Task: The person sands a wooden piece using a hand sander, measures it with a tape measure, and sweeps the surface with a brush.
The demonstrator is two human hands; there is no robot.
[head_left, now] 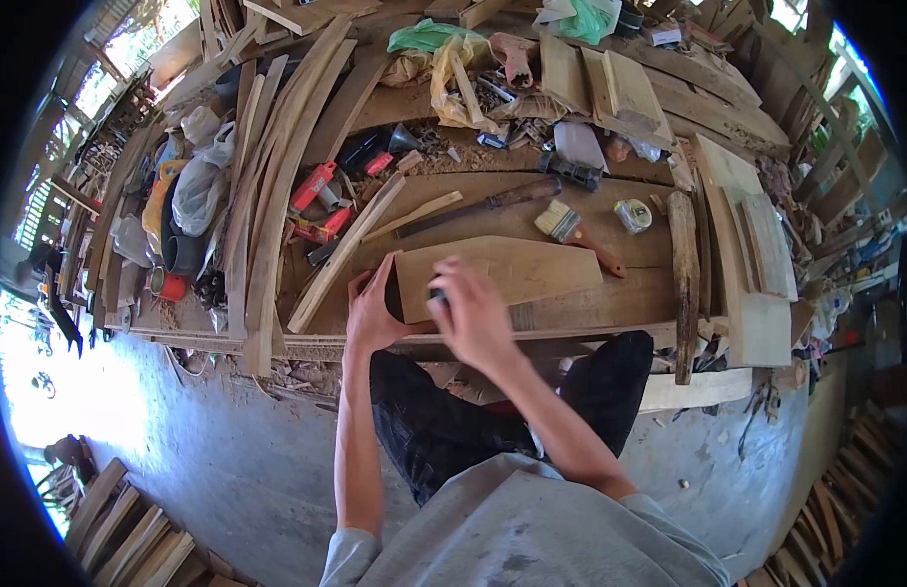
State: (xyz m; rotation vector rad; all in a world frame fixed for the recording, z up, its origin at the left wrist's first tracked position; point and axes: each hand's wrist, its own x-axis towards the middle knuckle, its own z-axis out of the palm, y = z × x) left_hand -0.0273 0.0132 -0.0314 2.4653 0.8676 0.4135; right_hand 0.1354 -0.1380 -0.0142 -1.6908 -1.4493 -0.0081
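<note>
A pale wooden board (532,277) with a tapered right end lies flat on the workbench in front of me. My left hand (373,311) grips its left end, thumb at the near edge and fingers reaching up to the far corner. Beside that palm is a dark strip, which may be shadow. Over the board's left part, my right hand (470,311) is curled and blurred by motion. Something small and dark shows at its fingers, too unclear to name. Past the board lie a paintbrush (578,238), a long dark file with a wooden handle (480,206) and a tape measure (632,216).
Long wooden strips (295,147) line the workbench's left side. Red-and-black tools (317,188) lie beside a narrow stick (346,256). Plastic bags (201,201) sit farther left. A rough wooden post (684,284) and stacked boards (757,245) stand at the right.
</note>
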